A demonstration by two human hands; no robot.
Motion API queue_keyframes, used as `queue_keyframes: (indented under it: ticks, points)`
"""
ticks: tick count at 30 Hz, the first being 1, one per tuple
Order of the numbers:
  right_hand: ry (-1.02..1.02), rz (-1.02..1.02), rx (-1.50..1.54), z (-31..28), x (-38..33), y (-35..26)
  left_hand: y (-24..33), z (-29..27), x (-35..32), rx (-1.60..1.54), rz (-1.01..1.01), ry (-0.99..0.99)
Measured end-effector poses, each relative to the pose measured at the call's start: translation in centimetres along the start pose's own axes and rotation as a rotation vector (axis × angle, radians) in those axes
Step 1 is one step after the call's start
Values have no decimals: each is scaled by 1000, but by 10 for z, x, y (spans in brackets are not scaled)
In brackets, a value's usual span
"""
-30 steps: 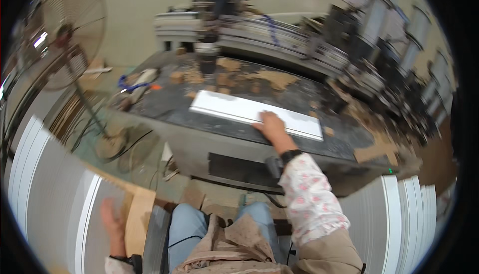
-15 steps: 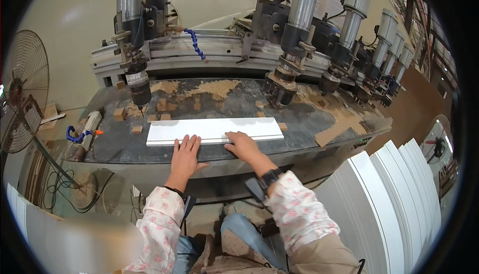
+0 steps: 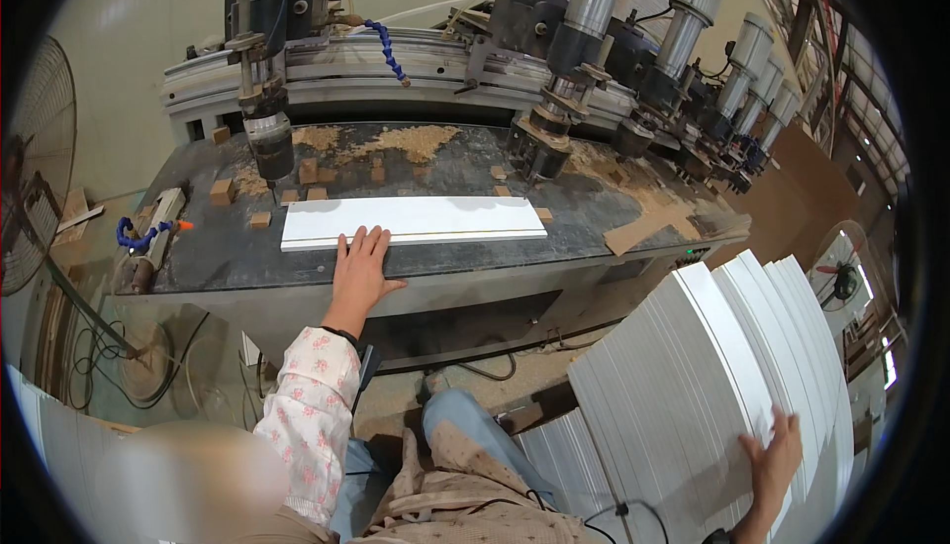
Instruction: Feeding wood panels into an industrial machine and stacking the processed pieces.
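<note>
A long white board [image 3: 426,218] lies flat on the dark machine table [image 3: 228,265], against small wooden blocks. On its near edge rest the outstretched fingers of my left hand [image 3: 362,272], thumb spread to the right. My right hand [image 3: 776,457] is far off at the lower right, over a tall stack of white boards [image 3: 665,361]. Its fingers are apart with nothing held; whether they touch the top board I cannot tell. Above the left end of the lying board hangs a drill head [image 3: 269,143] with a thin bit pointing down.
Several more drill heads [image 3: 546,128] line the table's back toward the right. Sawdust [image 3: 411,145] and wooden blocks [image 3: 223,191] lie about. A flat brown strip [image 3: 643,232] is at the table's right. Fans [image 3: 40,148] stand at both sides; cables [image 3: 94,366] trail on the floor.
My right hand has let go of the board's near edge and swung right and down to the stack. My left hand stays on the board. The view has shifted rightward and down.
</note>
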State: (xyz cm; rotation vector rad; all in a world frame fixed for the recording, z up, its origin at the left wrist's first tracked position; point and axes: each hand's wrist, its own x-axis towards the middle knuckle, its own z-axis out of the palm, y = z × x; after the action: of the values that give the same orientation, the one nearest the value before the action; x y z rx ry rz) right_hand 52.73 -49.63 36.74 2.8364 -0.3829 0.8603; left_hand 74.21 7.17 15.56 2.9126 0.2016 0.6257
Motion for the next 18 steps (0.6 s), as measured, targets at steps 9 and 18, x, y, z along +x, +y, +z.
queue_keyframes:
  ticks: [9,18]
  points:
    - [193,-359,4,44,-6,-41,-12,5,-32,141,42,190]
    - [224,-912,662,56,85,-241,-58,-95,-144,174,162,234]
